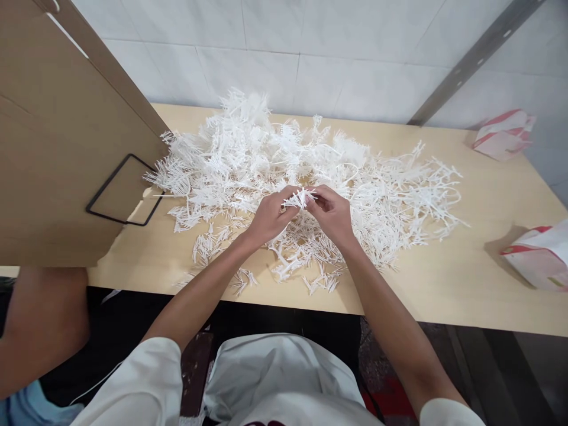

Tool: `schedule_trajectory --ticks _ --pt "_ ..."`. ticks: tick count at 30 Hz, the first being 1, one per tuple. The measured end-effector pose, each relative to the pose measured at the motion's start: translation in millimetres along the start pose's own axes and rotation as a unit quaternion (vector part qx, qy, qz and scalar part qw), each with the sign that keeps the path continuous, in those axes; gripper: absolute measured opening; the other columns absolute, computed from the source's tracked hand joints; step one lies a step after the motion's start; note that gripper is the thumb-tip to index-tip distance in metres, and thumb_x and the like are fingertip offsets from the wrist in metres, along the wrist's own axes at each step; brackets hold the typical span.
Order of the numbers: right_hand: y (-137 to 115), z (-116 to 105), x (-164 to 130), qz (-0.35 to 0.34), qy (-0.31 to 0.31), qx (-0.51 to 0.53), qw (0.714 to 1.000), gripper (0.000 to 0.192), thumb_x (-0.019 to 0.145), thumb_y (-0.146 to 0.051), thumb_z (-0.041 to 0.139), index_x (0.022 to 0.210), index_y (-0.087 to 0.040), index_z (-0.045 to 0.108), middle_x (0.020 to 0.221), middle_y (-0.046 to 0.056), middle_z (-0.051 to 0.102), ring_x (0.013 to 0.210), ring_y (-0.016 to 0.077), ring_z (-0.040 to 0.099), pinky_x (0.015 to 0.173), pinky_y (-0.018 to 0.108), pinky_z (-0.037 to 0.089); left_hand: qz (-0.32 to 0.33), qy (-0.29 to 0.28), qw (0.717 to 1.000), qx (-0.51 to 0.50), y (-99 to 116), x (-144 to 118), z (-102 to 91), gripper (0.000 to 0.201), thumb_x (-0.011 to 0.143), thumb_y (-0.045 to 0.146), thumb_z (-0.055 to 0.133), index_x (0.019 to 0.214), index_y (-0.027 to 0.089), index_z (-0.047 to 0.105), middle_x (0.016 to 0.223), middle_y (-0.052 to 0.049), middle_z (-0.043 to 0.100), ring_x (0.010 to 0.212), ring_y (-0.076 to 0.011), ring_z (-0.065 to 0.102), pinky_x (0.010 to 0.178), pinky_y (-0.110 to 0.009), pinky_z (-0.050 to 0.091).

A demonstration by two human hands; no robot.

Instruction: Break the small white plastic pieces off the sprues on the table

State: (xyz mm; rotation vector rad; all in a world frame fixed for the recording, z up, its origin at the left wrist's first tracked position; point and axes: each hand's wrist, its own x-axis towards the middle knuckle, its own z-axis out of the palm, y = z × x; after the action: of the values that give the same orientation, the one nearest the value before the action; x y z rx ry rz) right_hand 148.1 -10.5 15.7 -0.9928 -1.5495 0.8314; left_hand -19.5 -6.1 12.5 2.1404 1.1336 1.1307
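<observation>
Between my two hands is a small white branched plastic sprig (300, 199), its thin tips fanning out. My left hand (274, 214) is closed on it from the left, fingers curled underneath. From the right, my right hand (331, 214) pinches the same sprig with thumb and fingers. Directly behind and around them spreads a large heap of white branched plastic sprigs (248, 148). Several loose white pieces (322, 278) lie nearer the table's front edge. The fingertips are partly hidden by the sprig.
A big brown cardboard box (57, 142) with a black wire frame (126, 189) stands at the left. At the right are two red-and-white paper bags (503, 135) on the wooden table (461, 284). Another person's arm (47, 322) shows at lower left. A tiled wall (355, 53) rises behind.
</observation>
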Motion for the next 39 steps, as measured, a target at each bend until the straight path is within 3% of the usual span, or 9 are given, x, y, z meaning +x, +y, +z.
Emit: schedule_trajectory --ticks 4,10,18,22,24,28,31,36,39 --pt "-2 2 -1 0.029 0.022 0.008 0.999 0.025 0.081 -0.044 0.066 0.098 -0.026 0.070 0.083 -0.001 0.068 0.065 0.0095 0.062 0.065 0.027 0.055 0.005 -0.023 0.999 0.044 -5 0 -1.3 0.024 0.090 0.025 0.049 0.108 0.020 0.063 0.087 -0.001 0.069 0.076 -0.0137 0.060 0.072 -0.025 0.044" --pt "0 3 -1 0.046 0.002 0.029 0.999 0.018 0.083 -0.039 0.064 0.090 -0.023 0.063 0.078 -0.003 0.065 0.064 0.0089 0.062 0.065 0.026 0.054 -0.017 0.000 0.994 0.112 -7 -1 1.0 0.025 0.090 0.027 0.049 0.107 0.021 0.066 0.081 -0.001 0.068 0.077 -0.0157 0.059 0.070 -0.026 0.042" --pt "-2 4 -4 -0.025 -0.039 -0.163 0.986 0.003 0.081 -0.021 0.053 0.078 -0.022 0.054 0.066 -0.005 0.058 0.059 0.0099 0.052 0.057 0.025 0.042 -0.034 0.022 0.991 0.126 -1 -3 4.7 0.029 0.088 0.031 0.049 0.108 0.024 0.068 0.080 0.000 0.071 0.069 -0.0152 0.055 0.070 -0.027 0.039" --pt "-3 11 -10 -0.067 0.012 -0.239 0.969 0.016 0.085 -0.024 0.048 0.069 -0.022 0.049 0.060 -0.003 0.058 0.055 0.0112 0.052 0.055 0.026 0.042 -0.053 0.043 0.994 0.081 0 -3 6.4 0.025 0.088 0.031 0.049 0.100 0.021 0.068 0.075 0.000 0.069 0.069 -0.0140 0.056 0.070 -0.026 0.040" --pt "-1 17 -16 -0.103 0.033 -0.245 0.963 0.013 0.083 -0.021 0.049 0.070 -0.023 0.049 0.065 -0.002 0.063 0.057 0.0121 0.056 0.056 0.027 0.046 -0.087 0.070 0.993 0.037 -4 0 2.5 0.019 0.087 0.030 0.051 0.088 0.019 0.066 0.071 0.000 0.065 0.063 -0.0121 0.054 0.064 -0.025 0.040" --pt "-2 29 -27 -0.204 -0.093 -0.171 0.959 0.013 0.086 -0.017 0.046 0.091 -0.024 0.056 0.114 0.005 0.069 0.094 0.0156 0.068 0.078 0.032 0.057 -0.185 0.235 0.952 -0.068 -15 11 -10.7 0.025 0.089 0.030 0.050 0.067 0.018 0.053 0.058 0.003 0.053 0.053 -0.0082 0.048 0.055 -0.022 0.037" --pt "-5 30 -26 -0.206 -0.081 -0.169 0.960 0.019 0.090 -0.017 0.045 0.102 -0.024 0.058 0.119 0.007 0.066 0.109 0.0172 0.063 0.090 0.037 0.054 -0.194 0.175 0.952 -0.158 -16 16 -13.4 0.029 0.087 0.035 0.053 0.065 0.017 0.051 0.057 0.003 0.053 0.054 -0.0077 0.050 0.054 -0.021 0.040" --pt "-7 24 -17 -0.089 0.073 -0.132 0.985 0.022 0.090 -0.029 0.054 0.111 -0.026 0.060 0.094 0.003 0.066 0.086 0.0153 0.062 0.080 0.034 0.053 -0.188 0.026 0.943 -0.273 -3 10 -3.8 0.024 0.088 0.041 0.053 0.080 0.018 0.053 0.060 0.003 0.052 0.049 -0.0084 0.053 0.050 -0.023 0.045" --pt "-6 20 -12 -0.015 0.082 -0.080 0.993 0.021 0.089 -0.038 0.057 0.105 -0.026 0.063 0.097 0.002 0.067 0.086 0.0134 0.063 0.078 0.030 0.053 -0.178 -0.031 0.936 -0.302 2 5 -0.6 0.029 0.086 0.047 0.056 0.100 0.023 0.049 0.072 0.002 0.055 0.053 -0.0089 0.053 0.047 -0.023 0.045"
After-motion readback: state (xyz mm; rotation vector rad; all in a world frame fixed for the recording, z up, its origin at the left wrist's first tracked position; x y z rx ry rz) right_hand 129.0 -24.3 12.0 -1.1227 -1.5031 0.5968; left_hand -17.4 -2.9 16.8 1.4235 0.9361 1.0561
